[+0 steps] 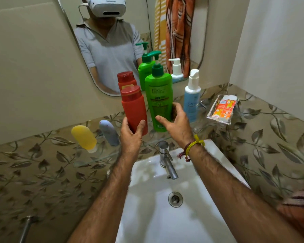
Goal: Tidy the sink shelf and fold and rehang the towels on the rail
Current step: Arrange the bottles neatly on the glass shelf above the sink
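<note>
red bottle point(134, 109) | upright (cap up) | left hand point(131, 135) gripping base

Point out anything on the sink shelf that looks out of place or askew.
Two bottles lie on their sides at the left end of the glass shelf: the yellow bottle and the grey-blue bottle. The rest stand upright. No spill or damage shows.

Home bathroom, as I read it. White basin point(191, 216) with chrome tap point(166, 159) at 6 o'clock. Glass shelf point(98, 157) above, toiletry bottles on it: green pump bottle point(159, 97) at 12. Wall mirror point(112, 50) at 11. Leaf-pattern tiles point(270, 146) at 3. Striped towels point(179, 32) reflected at 1.
</note>
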